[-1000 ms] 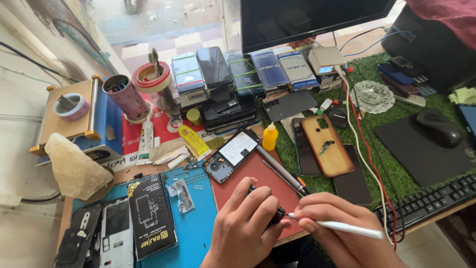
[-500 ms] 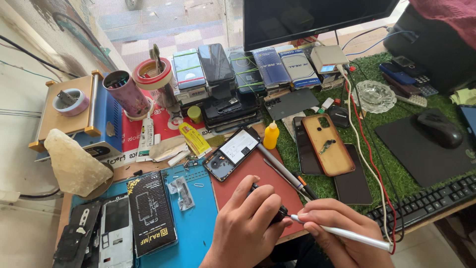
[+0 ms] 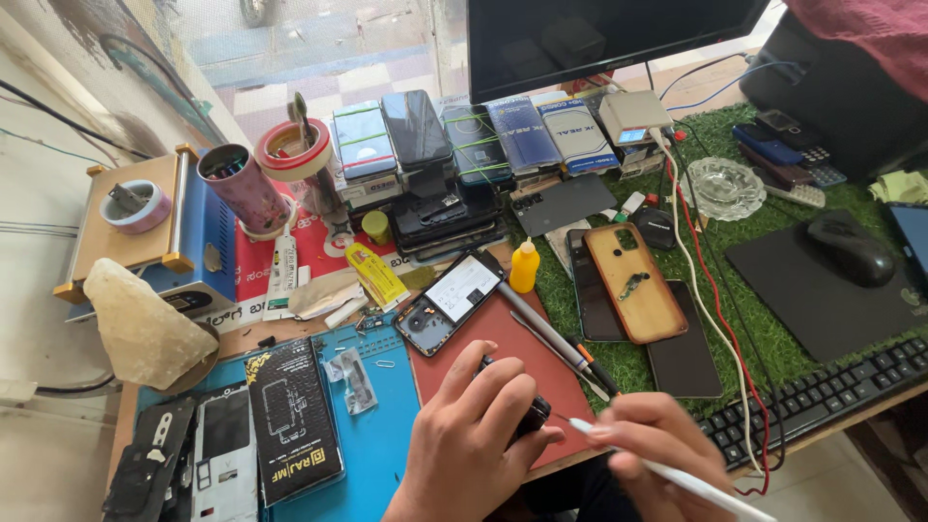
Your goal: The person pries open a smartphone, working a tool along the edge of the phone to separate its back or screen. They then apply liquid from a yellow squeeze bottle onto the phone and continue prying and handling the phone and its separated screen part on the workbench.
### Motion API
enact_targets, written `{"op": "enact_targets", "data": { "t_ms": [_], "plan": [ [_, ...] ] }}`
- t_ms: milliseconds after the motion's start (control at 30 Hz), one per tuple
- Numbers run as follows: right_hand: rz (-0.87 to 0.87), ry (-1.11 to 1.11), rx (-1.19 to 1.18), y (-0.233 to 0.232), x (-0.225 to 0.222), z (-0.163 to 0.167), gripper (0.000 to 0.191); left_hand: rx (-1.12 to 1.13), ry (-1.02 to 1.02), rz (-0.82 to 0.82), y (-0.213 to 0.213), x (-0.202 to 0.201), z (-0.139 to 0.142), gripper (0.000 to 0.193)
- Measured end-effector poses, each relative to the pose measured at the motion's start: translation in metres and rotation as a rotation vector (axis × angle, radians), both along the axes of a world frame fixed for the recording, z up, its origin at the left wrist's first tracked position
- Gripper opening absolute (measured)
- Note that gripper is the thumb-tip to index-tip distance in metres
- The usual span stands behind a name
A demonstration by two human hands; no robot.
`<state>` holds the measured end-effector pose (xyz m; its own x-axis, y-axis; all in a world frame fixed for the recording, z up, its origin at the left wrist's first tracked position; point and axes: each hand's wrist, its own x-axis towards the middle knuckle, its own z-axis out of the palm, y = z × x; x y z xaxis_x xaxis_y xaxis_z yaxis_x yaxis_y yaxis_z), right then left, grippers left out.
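My left hand [image 3: 474, 440] curls around a small black part [image 3: 532, 414] at the near edge of the dark red mat [image 3: 503, 338]. A white pen-shaped tool [image 3: 667, 469] sits in my right hand [image 3: 657, 454], its tip pointing left and nearly touching the black part. An opened phone [image 3: 447, 302] with its insides showing lies on the mat just beyond my hands. Two thin metal tools [image 3: 551, 336] lie on the mat to its right.
A blue mat [image 3: 387, 425] with phone parts and a black box lies at left. Stacked phones [image 3: 435, 174], a small yellow bottle [image 3: 524, 266], a brown phone case [image 3: 633, 280], a monitor, keyboard [image 3: 831, 391] and mouse [image 3: 851, 246] surround the work spot.
My right hand with the white tool has shifted slightly down and right. My left hand stays on the black part. The view has tilted a little.
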<state>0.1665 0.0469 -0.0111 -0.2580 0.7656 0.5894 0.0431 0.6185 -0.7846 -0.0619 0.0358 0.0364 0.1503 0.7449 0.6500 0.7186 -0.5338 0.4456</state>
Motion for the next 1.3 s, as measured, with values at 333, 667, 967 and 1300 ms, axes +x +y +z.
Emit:
{"op": "enact_targets", "data": {
  "t_ms": [333,667,967,1300],
  "plan": [
    [0.101,0.109,-0.238,-0.010,0.007,-0.017,0.022,-0.002,0.012,-0.037,-0.001,-0.005,-0.004,0.058],
    [-0.017,0.074,-0.274,-0.019,0.004,-0.016,0.018,-0.019,0.008,-0.033,-0.002,-0.006,-0.005,0.060],
    [-0.086,-0.140,-0.025,-0.016,-0.003,0.009,0.015,-0.018,0.016,-0.040,-0.002,-0.006,-0.004,0.061],
    [-0.024,-0.299,-0.049,-0.007,0.000,0.033,0.008,-0.057,0.050,-0.075,-0.002,-0.008,0.001,0.066]
  ]
}}
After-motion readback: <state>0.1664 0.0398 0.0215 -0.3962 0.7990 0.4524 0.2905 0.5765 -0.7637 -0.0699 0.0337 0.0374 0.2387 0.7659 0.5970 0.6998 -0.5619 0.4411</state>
